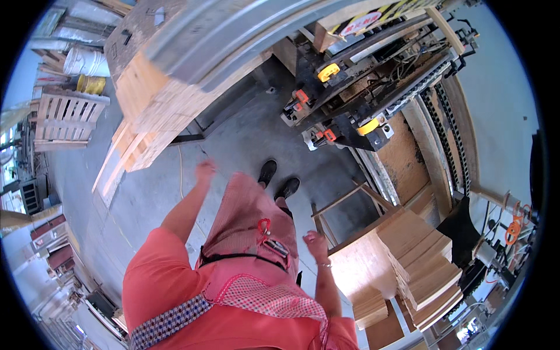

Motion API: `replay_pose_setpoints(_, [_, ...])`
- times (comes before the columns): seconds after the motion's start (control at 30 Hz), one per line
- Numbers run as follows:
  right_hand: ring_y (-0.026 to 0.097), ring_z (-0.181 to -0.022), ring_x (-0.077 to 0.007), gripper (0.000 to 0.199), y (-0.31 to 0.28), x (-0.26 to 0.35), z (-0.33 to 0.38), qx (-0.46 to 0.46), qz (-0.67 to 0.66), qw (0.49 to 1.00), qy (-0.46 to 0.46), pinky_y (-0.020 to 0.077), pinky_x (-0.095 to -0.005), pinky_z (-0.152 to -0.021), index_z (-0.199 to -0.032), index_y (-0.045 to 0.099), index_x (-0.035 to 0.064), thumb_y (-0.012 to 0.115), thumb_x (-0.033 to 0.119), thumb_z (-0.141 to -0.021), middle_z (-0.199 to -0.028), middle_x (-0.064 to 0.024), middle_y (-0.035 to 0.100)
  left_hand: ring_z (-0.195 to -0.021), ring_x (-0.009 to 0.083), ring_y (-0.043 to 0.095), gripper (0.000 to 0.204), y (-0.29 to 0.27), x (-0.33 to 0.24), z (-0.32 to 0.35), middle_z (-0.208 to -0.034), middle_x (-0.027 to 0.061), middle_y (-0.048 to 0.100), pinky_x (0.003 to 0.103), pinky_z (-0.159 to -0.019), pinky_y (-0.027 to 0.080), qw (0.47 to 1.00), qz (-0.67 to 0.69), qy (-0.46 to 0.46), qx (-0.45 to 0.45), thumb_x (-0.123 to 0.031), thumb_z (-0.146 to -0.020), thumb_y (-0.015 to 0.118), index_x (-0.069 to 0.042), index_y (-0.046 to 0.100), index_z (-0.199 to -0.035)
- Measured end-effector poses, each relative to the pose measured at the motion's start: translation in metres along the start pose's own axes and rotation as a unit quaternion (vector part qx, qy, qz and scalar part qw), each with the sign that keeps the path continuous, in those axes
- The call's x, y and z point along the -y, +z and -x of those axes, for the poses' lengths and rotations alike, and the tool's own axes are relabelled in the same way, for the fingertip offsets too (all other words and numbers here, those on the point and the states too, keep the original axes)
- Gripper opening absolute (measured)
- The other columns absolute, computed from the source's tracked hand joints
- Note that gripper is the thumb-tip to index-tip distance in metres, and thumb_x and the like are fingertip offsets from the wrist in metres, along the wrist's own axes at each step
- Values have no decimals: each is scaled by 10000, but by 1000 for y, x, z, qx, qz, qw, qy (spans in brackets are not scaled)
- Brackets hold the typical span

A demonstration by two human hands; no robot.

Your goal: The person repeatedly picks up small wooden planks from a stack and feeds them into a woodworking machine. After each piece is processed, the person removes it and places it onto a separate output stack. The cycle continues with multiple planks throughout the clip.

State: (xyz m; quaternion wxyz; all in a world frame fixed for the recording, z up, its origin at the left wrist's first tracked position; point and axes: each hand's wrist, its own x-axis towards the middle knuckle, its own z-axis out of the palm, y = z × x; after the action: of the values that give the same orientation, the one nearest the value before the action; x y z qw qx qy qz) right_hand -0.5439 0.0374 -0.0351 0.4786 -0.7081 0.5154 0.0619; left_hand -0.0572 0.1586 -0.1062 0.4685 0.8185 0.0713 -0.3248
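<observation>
Fingers of both hands hold nothing, loosely curled: right hand (315, 241) nearest the plywood stack (421, 263) at right, left hand (205, 171) near the far-left boards (153, 102).

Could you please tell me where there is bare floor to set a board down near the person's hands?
Bare concrete lies between the left hand, the plank stack and the machine, ahead of the shoes. By the right hand it is crowded: a wooden frame and piled boards fill the floor.
</observation>
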Motion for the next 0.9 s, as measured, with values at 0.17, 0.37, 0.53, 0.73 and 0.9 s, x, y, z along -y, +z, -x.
replay_pose_setpoints(0.17, [640,-710,-298,246,86,-16,27,-34,-22,997,71,510,-369,-602,-858,660,90,691,290,-719,-777,-125,656,-993,230,587,500,179,8,-56,-1079,136,609,330,-851,454,913,-322,165,190,-301,-697,695,-60,573,-1118])
replay_pose_setpoints(0.37, [648,-701,-255,257,139,-5,45,-19,-69,977,200,507,-363,-651,-885,668,88,671,284,-718,-781,-105,663,-1149,277,474,722,310,-20,-112,-1275,126,477,368,-949,398,848,-466,207,144,-439,-699,675,-67,428,-1265])
replay_pose_setpoints(0.53, [644,-723,-285,271,150,9,36,-44,-74,969,232,506,-373,-653,-904,663,76,659,280,-724,-794,-129,660,-1176,254,449,765,352,-36,-129,-1283,90,465,403,-976,356,792,-562,210,112,-458,-705,665,-106,365,-1315])
replay_pose_setpoints(0.73, [643,-735,-289,289,158,15,36,-48,-81,963,251,506,-379,-662,-921,656,69,660,276,-719,-797,-132,660,-1158,220,458,673,358,-19,-161,-1208,61,528,442,-1012,264,750,-606,243,106,-460,-714,649,-134,435,-1264])
replay_pose_setpoints(0.9, [644,-721,-274,283,164,13,37,-52,-90,964,243,507,-373,-655,-903,654,63,661,273,-713,-789,-128,660,-1131,212,474,591,366,-22,-161,-1155,55,561,443,-1027,232,730,-633,233,108,-423,-740,632,-139,468,-1232])
